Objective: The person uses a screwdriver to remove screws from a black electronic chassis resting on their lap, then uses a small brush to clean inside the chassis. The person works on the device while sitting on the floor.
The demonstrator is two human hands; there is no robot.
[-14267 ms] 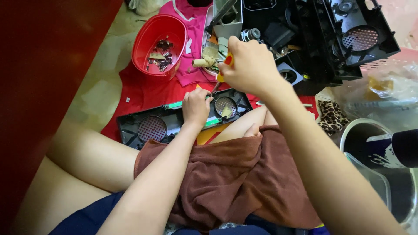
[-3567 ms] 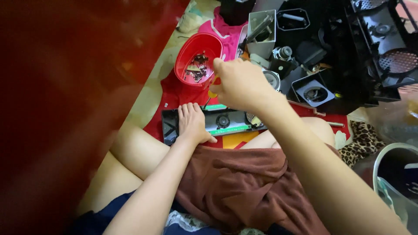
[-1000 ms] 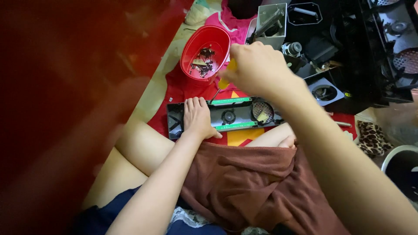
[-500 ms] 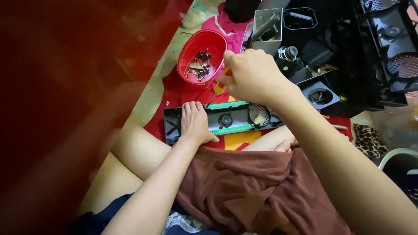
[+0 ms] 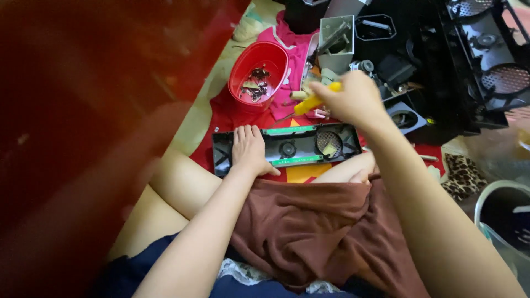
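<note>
A long black plastic panel [image 5: 309,144] with green circuit strips and a round mesh opening lies on a red cloth in front of my knees. My left hand [image 5: 249,150] rests flat on its left part, pressing it down. My right hand [image 5: 353,99] is raised above the panel's right end, closed around a yellow-handled screwdriver [image 5: 312,101] whose shaft slants down to the left. A red plastic bowl [image 5: 258,76] holding several small dark screws and bits stands just beyond the panel.
Black plastic housings with round grilles [image 5: 475,60] are piled at the back right, with a grey box [image 5: 335,36] of parts beside them. A pink cloth [image 5: 292,49] lies under the bowl. A red surface [image 5: 83,110] fills the left. A white bucket rim [image 5: 497,215] is at right.
My right hand has moved right and slightly lower, away from the red bowl, with the screwdriver now showing. My left hand stays on the panel.
</note>
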